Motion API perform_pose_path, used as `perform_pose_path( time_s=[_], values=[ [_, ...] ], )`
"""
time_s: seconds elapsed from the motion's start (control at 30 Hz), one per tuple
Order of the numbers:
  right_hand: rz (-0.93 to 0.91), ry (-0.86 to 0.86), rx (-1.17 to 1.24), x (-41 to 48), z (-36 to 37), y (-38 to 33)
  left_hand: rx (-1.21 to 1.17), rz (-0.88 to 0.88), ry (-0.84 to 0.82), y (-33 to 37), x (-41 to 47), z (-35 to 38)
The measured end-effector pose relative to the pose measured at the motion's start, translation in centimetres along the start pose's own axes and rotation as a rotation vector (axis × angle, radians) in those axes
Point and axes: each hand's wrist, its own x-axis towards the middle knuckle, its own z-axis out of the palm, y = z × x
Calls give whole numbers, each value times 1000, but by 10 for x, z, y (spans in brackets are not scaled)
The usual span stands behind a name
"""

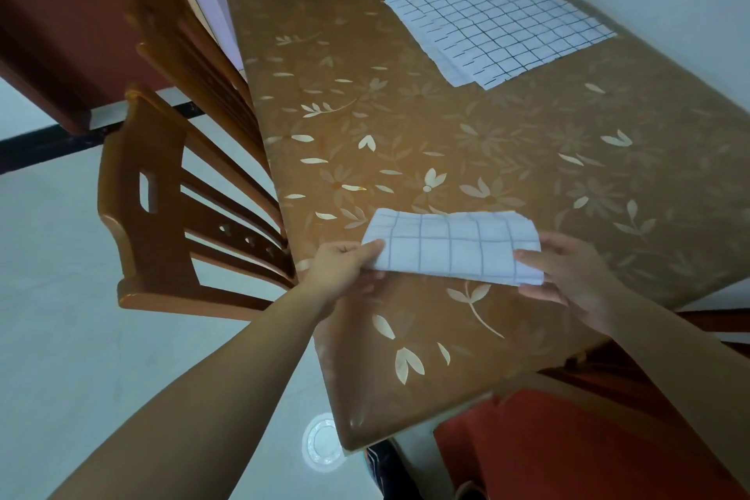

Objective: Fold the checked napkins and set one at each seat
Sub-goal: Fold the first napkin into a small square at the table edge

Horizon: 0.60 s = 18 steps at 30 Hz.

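Observation:
A folded white napkin (452, 246) with thin dark checks hangs just above the near end of the table, held flat between both hands. My left hand (345, 262) pinches its left edge and my right hand (568, 272) grips its right edge, thumb on top. A stack of unfolded checked napkins (499, 22) lies spread flat at the far right of the table.
The brown table (406, 126) has a glossy leaf-patterned cover. Wooden chairs (162, 195) stand along its left side. A chair with a red seat (568, 451) is tucked at the near end. A white wall runs close along the table's right side.

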Motion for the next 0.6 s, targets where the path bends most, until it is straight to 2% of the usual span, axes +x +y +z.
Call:
perform_pose_path(
  time_s=[0.17,0.43,0.6],
  values=[
    [124,59,-153,-10,10,37,303,-55,66,-38,-2,2],
    [-50,119,-449,-20,6,69,529,37,96,-58,-3,6],
    [-81,87,-491,-27,3,74,636,97,90,-59,-6,8]
  ],
)
